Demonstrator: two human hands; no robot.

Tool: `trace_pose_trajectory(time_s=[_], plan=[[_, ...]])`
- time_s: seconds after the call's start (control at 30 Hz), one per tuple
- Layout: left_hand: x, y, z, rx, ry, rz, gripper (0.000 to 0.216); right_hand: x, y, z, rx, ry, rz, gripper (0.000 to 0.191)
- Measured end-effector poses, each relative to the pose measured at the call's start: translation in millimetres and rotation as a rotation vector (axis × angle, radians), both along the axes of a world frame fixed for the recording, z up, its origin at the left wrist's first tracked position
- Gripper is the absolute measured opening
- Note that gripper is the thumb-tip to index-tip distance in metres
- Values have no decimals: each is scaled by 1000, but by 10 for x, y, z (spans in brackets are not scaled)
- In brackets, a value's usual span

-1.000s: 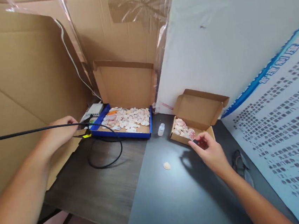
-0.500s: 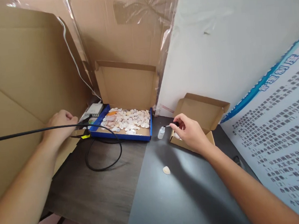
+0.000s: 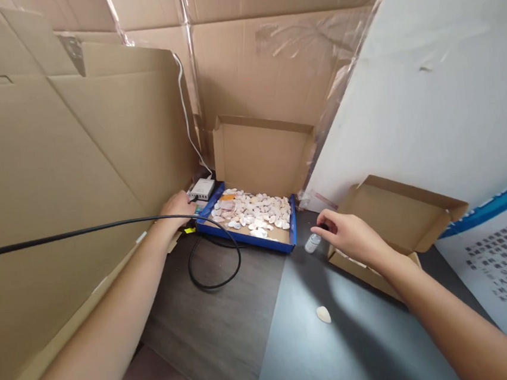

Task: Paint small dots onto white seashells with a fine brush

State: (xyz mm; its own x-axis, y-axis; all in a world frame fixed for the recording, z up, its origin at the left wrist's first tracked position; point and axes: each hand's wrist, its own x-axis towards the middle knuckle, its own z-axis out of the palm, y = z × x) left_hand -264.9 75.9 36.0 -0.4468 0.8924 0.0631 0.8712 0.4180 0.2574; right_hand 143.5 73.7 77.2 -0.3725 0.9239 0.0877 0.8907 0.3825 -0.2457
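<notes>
My right hand (image 3: 350, 236) hovers over a small clear bottle (image 3: 312, 243) on the table, pinching a small dark cap or brush stem just above it. Behind that hand stands a small open cardboard box (image 3: 399, 212). My left hand (image 3: 175, 206) is closed, resting by the left corner of a blue tray-box (image 3: 244, 235) filled with pale shells (image 3: 255, 208), close to a white adapter (image 3: 202, 188). A single pale shell (image 3: 323, 314) lies on the grey mat in front of me.
A black cable (image 3: 210, 260) loops on the dark wood table (image 3: 222, 330) and stretches away to the left. Cardboard walls (image 3: 54, 173) close in the left and back. A white board (image 3: 426, 78) with blue printed text leans on the right.
The view has tilted up and shifted, so everything sits further right. My right hand has stayed at the small bottle, lower over it now. My left hand remains by the blue tray's corner.
</notes>
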Motion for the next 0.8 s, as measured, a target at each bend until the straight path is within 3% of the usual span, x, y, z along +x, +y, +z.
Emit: trace_pose_trajectory(time_s=[0.23,0.5,0.67,0.8], plan=[[-47,282,-35,-92,-17,-36,33,-44,31,-78,-42,-167,54,16],[-92,422,-147,-127,-12,-6,44,-59,-19,19,-47,-230,47,25],[-99,440,-189,-131,-1,-2,45,-73,-9,236,61,-164,23,29],[-114,471,-216,-147,-10,-12,43,-663,29,537,165,-57,182,26]])
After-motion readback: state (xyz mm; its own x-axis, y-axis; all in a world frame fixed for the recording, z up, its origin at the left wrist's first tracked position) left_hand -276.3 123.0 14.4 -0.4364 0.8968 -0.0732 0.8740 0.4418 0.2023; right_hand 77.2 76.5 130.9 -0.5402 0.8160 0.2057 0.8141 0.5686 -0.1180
